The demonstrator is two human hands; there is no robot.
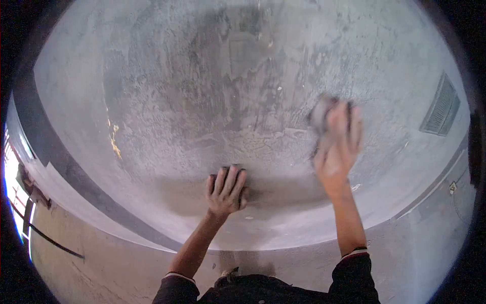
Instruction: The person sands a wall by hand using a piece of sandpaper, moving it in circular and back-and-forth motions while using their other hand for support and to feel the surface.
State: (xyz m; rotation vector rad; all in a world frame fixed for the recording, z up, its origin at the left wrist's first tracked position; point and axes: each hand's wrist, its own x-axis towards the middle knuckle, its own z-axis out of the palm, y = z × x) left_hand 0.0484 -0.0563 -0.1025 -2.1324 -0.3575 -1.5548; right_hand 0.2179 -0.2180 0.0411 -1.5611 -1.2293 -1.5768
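A wide grey, patchy surface (202, 101) fills most of the view. My left hand (226, 192) rests on its lower middle part, fingers spread and bent, with dark shading beneath the fingertips; no held object shows there. Up and to the right, my right hand (340, 147) is blurred by motion, its fingers over a grey rounded pad (321, 115) pressed to the surface. The pad's far side is partly hidden by the fingers. Both forearms reach up from black sleeves at the bottom.
A grey louvred vent (441, 106) is at the right. Yellowish marks (116, 142) run down the left part of the surface. A dark band (76, 162) borders the lower left. A bright barred opening (15, 187) is at the far left, near a black rod (55, 243).
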